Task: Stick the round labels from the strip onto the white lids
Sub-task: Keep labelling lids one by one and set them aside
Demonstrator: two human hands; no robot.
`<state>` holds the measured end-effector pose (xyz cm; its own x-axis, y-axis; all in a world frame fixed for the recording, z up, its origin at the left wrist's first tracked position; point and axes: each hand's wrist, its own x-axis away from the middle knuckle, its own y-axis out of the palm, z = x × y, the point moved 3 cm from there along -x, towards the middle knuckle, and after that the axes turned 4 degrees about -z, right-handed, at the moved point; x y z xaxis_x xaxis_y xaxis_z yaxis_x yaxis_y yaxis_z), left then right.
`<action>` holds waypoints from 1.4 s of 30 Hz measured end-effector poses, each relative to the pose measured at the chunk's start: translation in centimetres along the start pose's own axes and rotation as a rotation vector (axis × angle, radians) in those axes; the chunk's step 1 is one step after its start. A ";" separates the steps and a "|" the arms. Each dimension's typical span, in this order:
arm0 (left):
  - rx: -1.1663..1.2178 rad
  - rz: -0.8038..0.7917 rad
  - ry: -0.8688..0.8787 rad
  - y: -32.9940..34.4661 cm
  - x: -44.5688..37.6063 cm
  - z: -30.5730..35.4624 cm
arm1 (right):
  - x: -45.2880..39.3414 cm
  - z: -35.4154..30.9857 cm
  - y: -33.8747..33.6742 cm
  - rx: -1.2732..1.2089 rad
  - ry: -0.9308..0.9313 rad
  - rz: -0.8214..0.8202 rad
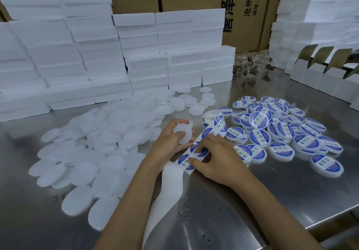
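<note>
Left hand (171, 137) grips blank round white plastic lid (184, 135): we judge it light, stiff. Right hand (213, 158), fingers curled, pinches round blue paper label (198, 149) on white backing strip (194, 152), 5 o'clock of lid; we judge label thin, floppy, best lifted by edge.

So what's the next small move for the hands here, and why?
Probably peel the label under the right hand's fingertips off the strip and carry it to the bare white lid that the left hand grips, since that lid carries no label.
</note>
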<state>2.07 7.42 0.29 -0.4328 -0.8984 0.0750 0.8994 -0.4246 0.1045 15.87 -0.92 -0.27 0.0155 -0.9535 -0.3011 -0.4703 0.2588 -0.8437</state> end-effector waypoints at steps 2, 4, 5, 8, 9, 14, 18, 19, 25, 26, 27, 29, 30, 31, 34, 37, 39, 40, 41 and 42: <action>-0.006 -0.003 -0.006 0.1 -0.1 -0.1 | 0.1 -0.1 0.1 0.021 -0.003 -0.001; -0.020 -0.002 -0.013 0.2 -0.2 -0.2 | 0.1 -0.2 0.2 0.045 0.002 -0.020; -0.025 -0.002 -0.015 0.2 -0.2 -0.2 | 0.1 -0.1 0.2 0.047 0.007 -0.028; -0.029 0.012 -0.008 0.1 -0.3 -0.1 | -0.2 -0.1 0.3 0.024 0.018 -0.033; -0.023 0.022 0.000 0.1 -0.3 0.0 | -0.2 -0.1 0.4 0.012 0.021 -0.027; -0.055 0.023 0.047 -0.1 0.0 0.4 | -0.5 -0.3 0.4 -0.001 0.025 -0.003; -0.123 -0.009 0.048 0.2 0.4 0.2 | -0.2 -0.5 0.3 0.015 -0.010 0.023; -0.138 -0.008 0.048 0.2 0.4 0.1 | -0.2 -0.6 0.2 0.008 -0.030 0.033; -0.149 0.004 0.030 0.1 0.3 -0.1 | -0.1 -1.4 -0.1 -0.207 -0.134 0.031; -0.169 0.008 0.029 0.1 0.3 -0.1 | 0.0 -1.6 -0.2 -0.295 -0.122 0.025; -0.212 0.014 0.027 0.1 0.3 0.0 | 0.0 -1.7 -0.3 -0.393 -0.102 0.025; -0.292 0.027 0.009 0.0 0.4 0.2 | -0.1 -1.8 -0.9 -0.617 -0.041 0.058; -0.283 0.031 -0.002 -0.1 0.4 0.2 | -0.2 -1.7 -1.3 -0.735 -0.007 0.094; -0.228 0.034 -0.006 -0.1 0.4 0.2 | -0.3 -1.6 -1.7 -0.846 0.021 0.138; 0.026 0.038 -0.011 -0.4 0.4 0.3 | -0.8 -1.0 -2.5 -1.035 0.089 0.211; 0.286 0.034 -0.017 -0.4 0.4 0.6 | -1.9 -1.1 -2.7 -1.046 0.141 0.208; 0.404 0.035 -0.035 -0.2 0.5 1.0 | -3.0 -1.7 -2.5 -1.028 0.141 0.191; 0.436 0.026 -0.040 -0.1 0.6 1.2 | -3.5 -2.0 -2.3 -1.021 0.139 0.180; 0.460 0.017 -0.045 0.0 0.7 1.5 | -4.0 -2.4 -1.9 -1.012 0.141 0.175; 0.474 0.015 -0.048 0.1 0.8 1.7 | -4.3 -2.7 -1.4 -0.997 0.148 0.180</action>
<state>1.72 6.85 2.09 -0.4323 -0.8931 0.1245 0.7831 -0.3033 0.5430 14.14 2.41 3.43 -0.2049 -0.9402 -0.2721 -0.9759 0.2176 -0.0171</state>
